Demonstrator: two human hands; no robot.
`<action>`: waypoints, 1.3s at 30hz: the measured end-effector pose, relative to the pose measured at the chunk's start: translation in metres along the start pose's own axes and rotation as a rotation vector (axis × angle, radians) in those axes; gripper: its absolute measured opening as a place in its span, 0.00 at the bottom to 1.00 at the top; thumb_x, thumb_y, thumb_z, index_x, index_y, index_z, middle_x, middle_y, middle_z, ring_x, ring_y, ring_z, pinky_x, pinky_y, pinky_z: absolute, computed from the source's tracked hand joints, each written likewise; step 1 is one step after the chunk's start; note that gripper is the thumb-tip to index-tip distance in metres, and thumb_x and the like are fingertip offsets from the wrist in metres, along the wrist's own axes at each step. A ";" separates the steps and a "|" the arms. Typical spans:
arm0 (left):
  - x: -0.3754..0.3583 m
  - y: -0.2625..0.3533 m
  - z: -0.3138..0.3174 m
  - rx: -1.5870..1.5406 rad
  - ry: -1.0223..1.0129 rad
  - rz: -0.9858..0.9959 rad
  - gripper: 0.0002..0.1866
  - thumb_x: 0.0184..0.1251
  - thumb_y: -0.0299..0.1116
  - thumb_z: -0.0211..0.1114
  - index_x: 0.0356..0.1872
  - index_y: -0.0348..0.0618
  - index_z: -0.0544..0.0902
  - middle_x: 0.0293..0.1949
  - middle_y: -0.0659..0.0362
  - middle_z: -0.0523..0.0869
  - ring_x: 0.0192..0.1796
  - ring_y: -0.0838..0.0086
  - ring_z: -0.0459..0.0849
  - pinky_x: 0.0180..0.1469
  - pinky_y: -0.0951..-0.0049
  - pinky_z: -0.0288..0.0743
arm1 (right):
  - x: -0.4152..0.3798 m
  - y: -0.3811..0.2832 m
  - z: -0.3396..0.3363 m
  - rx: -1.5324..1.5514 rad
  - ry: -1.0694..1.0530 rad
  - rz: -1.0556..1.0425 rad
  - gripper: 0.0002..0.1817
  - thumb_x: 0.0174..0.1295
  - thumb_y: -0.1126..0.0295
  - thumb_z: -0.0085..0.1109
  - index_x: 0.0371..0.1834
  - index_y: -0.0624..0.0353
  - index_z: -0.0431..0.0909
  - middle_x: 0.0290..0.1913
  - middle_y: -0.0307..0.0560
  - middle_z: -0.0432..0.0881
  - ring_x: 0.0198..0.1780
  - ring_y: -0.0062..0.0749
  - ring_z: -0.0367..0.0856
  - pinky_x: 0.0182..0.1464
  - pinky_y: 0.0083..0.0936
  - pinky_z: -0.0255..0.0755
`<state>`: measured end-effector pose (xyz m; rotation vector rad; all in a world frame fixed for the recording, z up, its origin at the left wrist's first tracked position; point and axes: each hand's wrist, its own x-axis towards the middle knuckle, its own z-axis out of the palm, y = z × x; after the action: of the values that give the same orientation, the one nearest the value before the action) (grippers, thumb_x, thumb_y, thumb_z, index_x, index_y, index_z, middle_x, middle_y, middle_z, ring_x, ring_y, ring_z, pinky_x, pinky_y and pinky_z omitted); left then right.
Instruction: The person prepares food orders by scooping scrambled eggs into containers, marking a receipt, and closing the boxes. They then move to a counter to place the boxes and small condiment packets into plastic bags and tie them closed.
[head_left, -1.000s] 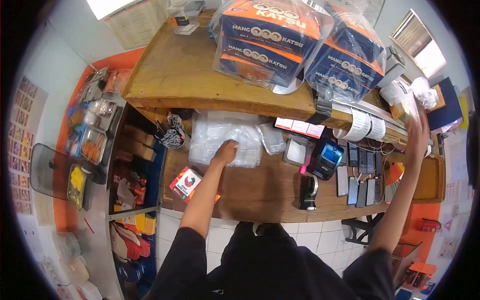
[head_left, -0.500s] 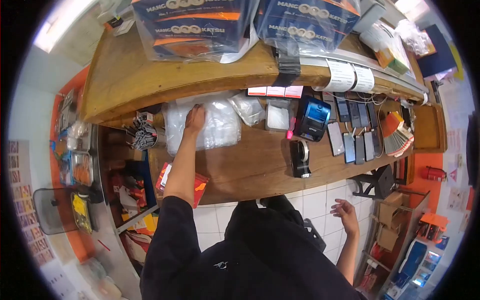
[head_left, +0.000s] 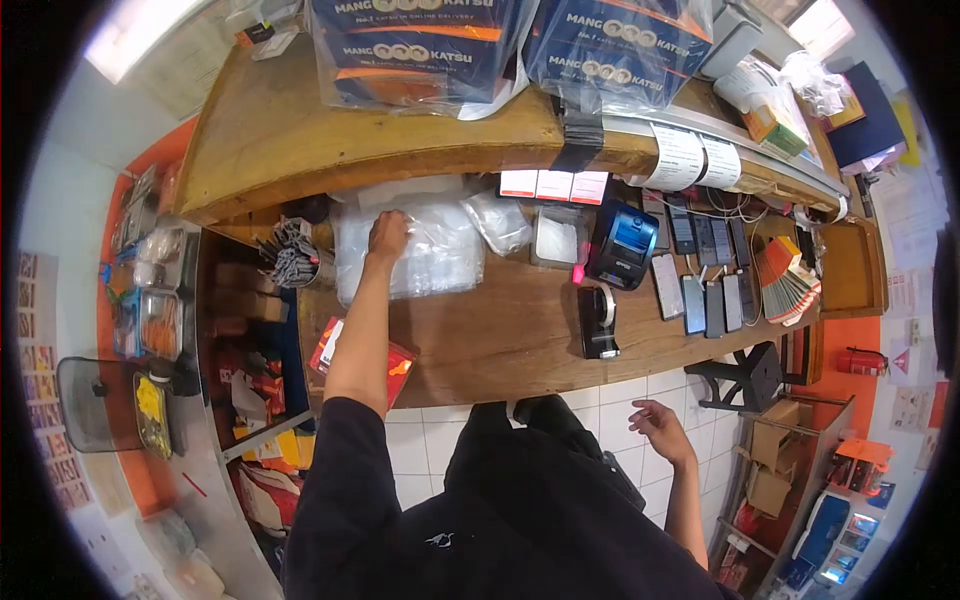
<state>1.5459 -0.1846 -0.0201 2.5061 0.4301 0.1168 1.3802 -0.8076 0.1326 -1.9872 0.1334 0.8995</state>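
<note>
On the wooden counter (head_left: 500,345) lies a spread stack of clear plastic bags (head_left: 440,250). My left hand (head_left: 388,236) rests on the upper part of this stack, fingers curled down and pinching at a plastic bag; the fingertips are partly hidden. Beneath my left forearm is a red packet (head_left: 400,368), which the arm partly covers. My right hand (head_left: 662,430) hangs over the floor in front of the counter, holding nothing, its fingers loosely apart.
Right of the bags stand a clear container (head_left: 556,238), a blue-and-black printer (head_left: 625,245), a tape dispenser (head_left: 600,325) and several phones (head_left: 693,303). A cup of wrapped straws or utensils (head_left: 295,252) is at left. Bagged boxes (head_left: 415,55) sit on the raised shelf.
My right hand has shifted left, closer to my body. My left hand stays on the plastic bags, and the whole view has moved slightly.
</note>
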 end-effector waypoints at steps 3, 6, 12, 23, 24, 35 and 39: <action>-0.005 -0.001 -0.012 0.101 -0.140 0.217 0.08 0.66 0.25 0.60 0.35 0.34 0.87 0.40 0.37 0.86 0.47 0.41 0.85 0.50 0.49 0.78 | 0.000 0.000 0.009 0.025 -0.014 -0.031 0.18 0.70 0.74 0.61 0.61 0.68 0.76 0.42 0.48 0.85 0.44 0.31 0.87 0.49 0.27 0.80; -0.014 0.003 -0.018 -0.003 -0.008 0.202 0.07 0.66 0.25 0.60 0.35 0.33 0.86 0.40 0.39 0.87 0.47 0.42 0.85 0.49 0.50 0.78 | 0.004 0.001 0.013 -0.004 -0.022 -0.062 0.18 0.70 0.73 0.61 0.61 0.68 0.76 0.42 0.48 0.85 0.44 0.31 0.87 0.49 0.27 0.80; -0.042 0.076 -0.071 -0.146 0.273 0.260 0.08 0.68 0.27 0.63 0.42 0.33 0.83 0.36 0.41 0.87 0.42 0.44 0.86 0.46 0.53 0.77 | 0.019 0.000 0.031 0.036 -0.058 -0.182 0.18 0.71 0.72 0.61 0.61 0.68 0.77 0.41 0.47 0.86 0.44 0.30 0.87 0.48 0.26 0.78; -0.220 0.283 -0.183 -0.496 -0.300 0.083 0.20 0.82 0.45 0.55 0.50 0.37 0.86 0.26 0.59 0.87 0.25 0.82 0.80 0.29 0.76 0.72 | 0.149 -0.077 0.152 0.407 -0.715 -0.466 0.31 0.67 0.67 0.70 0.72 0.60 0.69 0.61 0.48 0.81 0.63 0.33 0.78 0.66 0.34 0.74; -0.229 0.292 -0.190 -0.643 -0.344 0.031 0.22 0.83 0.45 0.53 0.50 0.36 0.86 0.28 0.59 0.88 0.27 0.82 0.81 0.30 0.75 0.74 | 0.147 -0.094 0.166 0.515 -0.744 -0.494 0.33 0.65 0.64 0.72 0.71 0.58 0.70 0.62 0.47 0.80 0.65 0.35 0.77 0.67 0.36 0.73; -0.261 0.211 -0.203 -1.007 0.115 -0.158 0.30 0.86 0.52 0.43 0.59 0.33 0.81 0.35 0.49 0.91 0.33 0.77 0.86 0.38 0.77 0.79 | 0.094 -0.172 0.142 1.505 -1.242 -0.598 0.30 0.69 0.67 0.66 0.72 0.59 0.69 0.64 0.50 0.78 0.63 0.46 0.78 0.65 0.44 0.74; -0.265 0.203 -0.182 -0.888 0.229 -0.198 0.28 0.86 0.49 0.44 0.59 0.33 0.81 0.34 0.52 0.91 0.33 0.75 0.85 0.40 0.75 0.79 | 0.093 -0.146 0.127 1.106 -0.961 -0.386 0.19 0.71 0.69 0.63 0.61 0.67 0.78 0.55 0.54 0.85 0.53 0.39 0.86 0.58 0.34 0.80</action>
<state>1.3195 -0.3318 0.2487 1.5752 0.5619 0.4175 1.4412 -0.6021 0.1369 -0.4372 -0.2532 1.0823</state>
